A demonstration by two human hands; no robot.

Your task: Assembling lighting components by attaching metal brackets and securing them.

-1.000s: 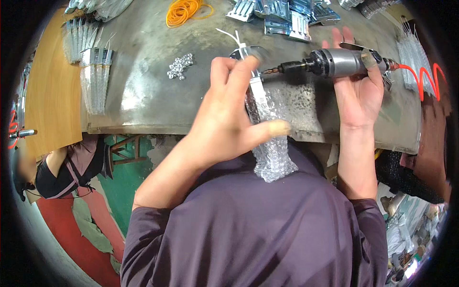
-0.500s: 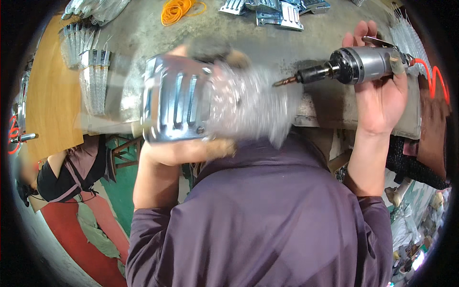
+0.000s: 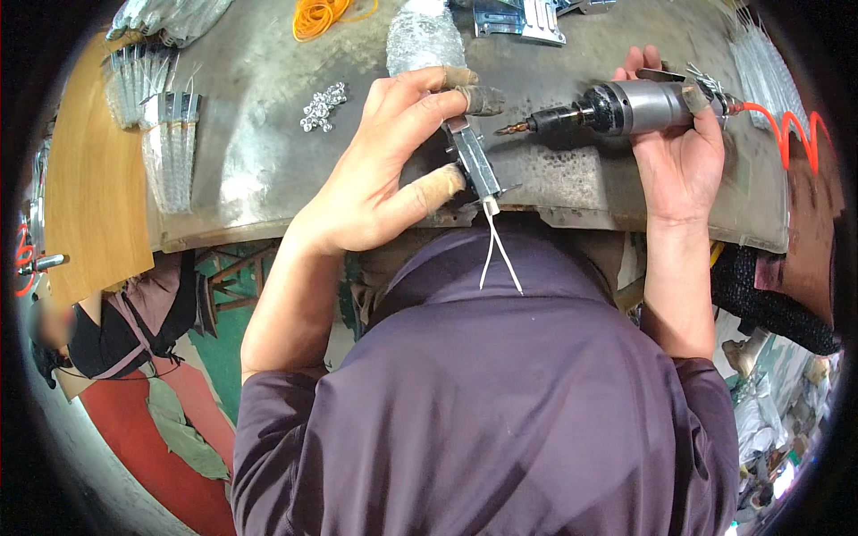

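Note:
My left hand [image 3: 380, 170], with tape on its fingers, pinches a narrow metal piece [image 3: 475, 161] seen edge-on. Two white wires [image 3: 494, 255] hang from its near end. Beyond the fingers lies a clear, bubbly-looking sleeve [image 3: 424, 40]; whether it joins the held piece is hidden. In my right hand [image 3: 679, 165] rests a grey and black power screwdriver [image 3: 639, 105], its bit pointing left toward the metal piece, a small gap apart. A red coiled hose [image 3: 786, 134] runs from its back end.
On the metal tabletop [image 3: 259, 170] lie a pile of small shiny fasteners [image 3: 323, 107], orange cord [image 3: 317, 16] and bent metal plates [image 3: 523, 20]. Clear-sleeved pieces [image 3: 170, 152] stand at the left, more [image 3: 769, 67] at the right. A person [image 3: 134, 313] sits at far left beside a wooden board [image 3: 98, 179].
My left hand has turned the shiny metal piece from broad face to edge-on, with the white wires now showing. The screwdriver has shifted slightly left and up.

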